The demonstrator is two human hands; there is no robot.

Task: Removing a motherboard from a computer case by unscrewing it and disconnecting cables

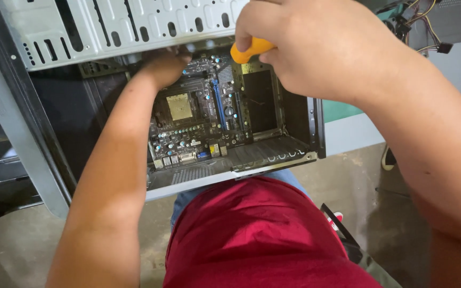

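Open computer case (22, 133), viewed from above your lap. Your right hand (316, 48) is closed in a fist around the orange handle of a screwdriver (249, 50), held over the upper edge of the circuit board (204, 114); the shaft and tip are hidden behind the hand. Your left hand (164, 66) reaches deep into the case, to the top left corner of the board, just under the perforated metal drive cage (108, 26). Its fingers are tucked out of sight there, so you cannot tell whether they grip anything or simply steady the board.

Progress, as a judgement: the side panel is off and the board lies flat in the case, its square processor socket (180, 105) bare, with no cooler over it, and the blue memory slots (219, 104) apparently empty. The work at the upper edge looks in hand, not finished. Loose cables (420, 24) hang outside the case at upper right.
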